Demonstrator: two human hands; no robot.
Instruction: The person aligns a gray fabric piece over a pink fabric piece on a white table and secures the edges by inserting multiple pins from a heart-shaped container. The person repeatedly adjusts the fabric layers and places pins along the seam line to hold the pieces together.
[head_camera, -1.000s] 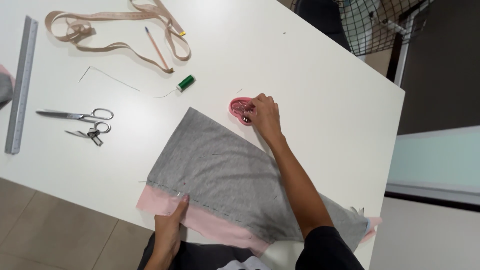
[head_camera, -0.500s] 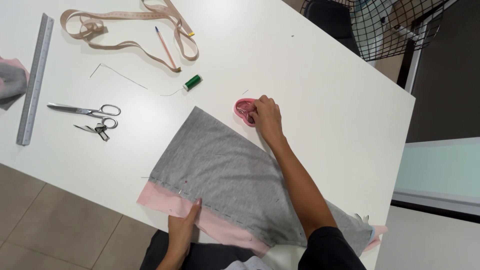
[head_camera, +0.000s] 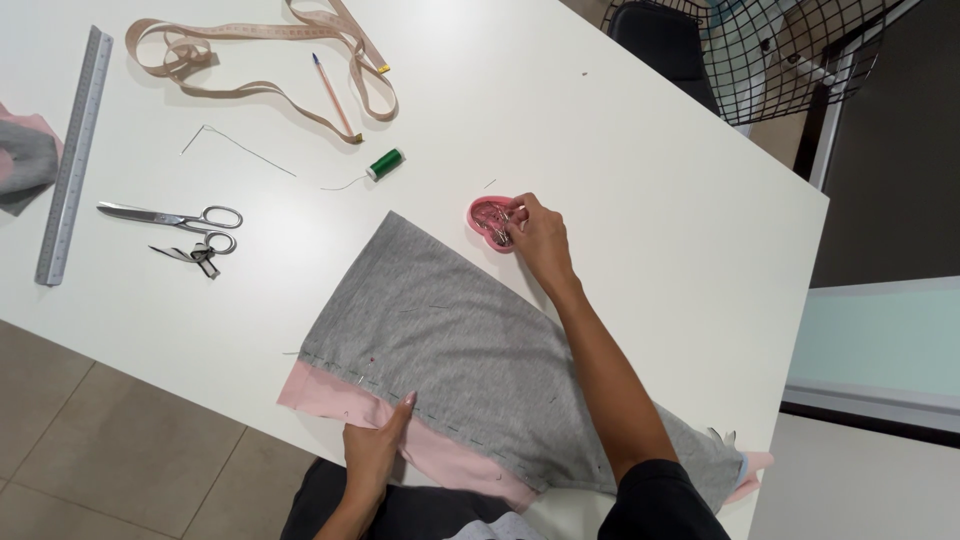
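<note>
Hidden, cropped and unreadable bits, head view.

Right hand (head_camera: 540, 240) fingers (head_camera: 517, 213) dip into the pink pin dish (head_camera: 490, 222); fingertips covered, contents too small to tell, whether anything is pinched cannot be told. Right forearm hides a strip of the grey fabric (head_camera: 450, 350). Left hand (head_camera: 372, 450) covers part of the pink fabric edge (head_camera: 330, 395); its wrist is cut off by the bottom edge. Fabric's far end runs behind the black sleeve (head_camera: 655, 500). Grey-pink cloth piece (head_camera: 22, 160) cropped at left edge. Bench (head_camera: 640, 150) corners cut off at top. Tape measure (head_camera: 250, 60) markings unreadable. Wire chair (head_camera: 770, 50) cropped at top.
</note>
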